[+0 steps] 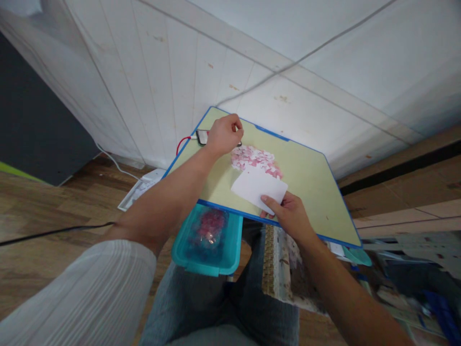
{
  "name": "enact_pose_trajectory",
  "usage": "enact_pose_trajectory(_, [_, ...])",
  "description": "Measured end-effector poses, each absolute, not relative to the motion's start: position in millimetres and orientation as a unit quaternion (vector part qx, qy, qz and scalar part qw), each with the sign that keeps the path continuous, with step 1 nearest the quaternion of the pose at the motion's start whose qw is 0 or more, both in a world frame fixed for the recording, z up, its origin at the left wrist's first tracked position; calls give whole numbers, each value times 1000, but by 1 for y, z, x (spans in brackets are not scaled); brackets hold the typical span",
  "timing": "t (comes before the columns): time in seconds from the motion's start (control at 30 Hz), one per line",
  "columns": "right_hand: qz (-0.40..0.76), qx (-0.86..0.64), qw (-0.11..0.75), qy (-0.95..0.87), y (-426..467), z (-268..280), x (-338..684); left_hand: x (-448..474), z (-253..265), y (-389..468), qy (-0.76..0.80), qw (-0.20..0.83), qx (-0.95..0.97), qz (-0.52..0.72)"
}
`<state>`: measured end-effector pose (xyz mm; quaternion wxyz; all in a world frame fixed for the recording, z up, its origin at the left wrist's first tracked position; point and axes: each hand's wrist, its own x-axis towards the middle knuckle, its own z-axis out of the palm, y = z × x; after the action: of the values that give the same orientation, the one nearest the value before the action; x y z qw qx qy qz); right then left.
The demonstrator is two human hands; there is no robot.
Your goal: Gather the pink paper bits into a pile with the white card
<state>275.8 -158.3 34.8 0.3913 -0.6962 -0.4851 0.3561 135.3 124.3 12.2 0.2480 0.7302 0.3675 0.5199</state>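
My right hand (290,214) grips a white card (257,187) by its lower right corner, thumb on top and fingers underneath. The card is tilted over the near edge of a pile of small pink and white paper pieces (255,158) and hides part of it. My left hand (226,134) is raised over the far left of the pale yellow tabletop (309,192), fingers curled and thumb pressed in. Whether anything small is between those fingers cannot be made out. Beneath this hand lies a phone (202,137), partly covered, with a red cable (182,142) plugged in.
Below the table's near edge sits a teal plastic box (209,264) with a clear bag of reddish items (212,226). A patterned fabric-covered basket (273,269) is to its right. A white panelled wall (173,72) stands behind the table; cardboard (406,182) flanks the right.
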Motion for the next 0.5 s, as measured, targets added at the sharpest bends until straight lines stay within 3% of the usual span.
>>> enact_pose_trajectory(0.13, [433, -660, 364, -494, -159, 40, 280, 135, 12, 124, 362, 248, 731, 522])
enact_pose_trajectory(0.3, [401, -677, 381, -486, -160, 41, 283, 135, 13, 122, 363, 243, 730, 526])
enact_pose_trajectory(0.5, [454, -647, 364, -493, -166, 46, 277, 134, 17, 119, 371, 251, 730, 516])
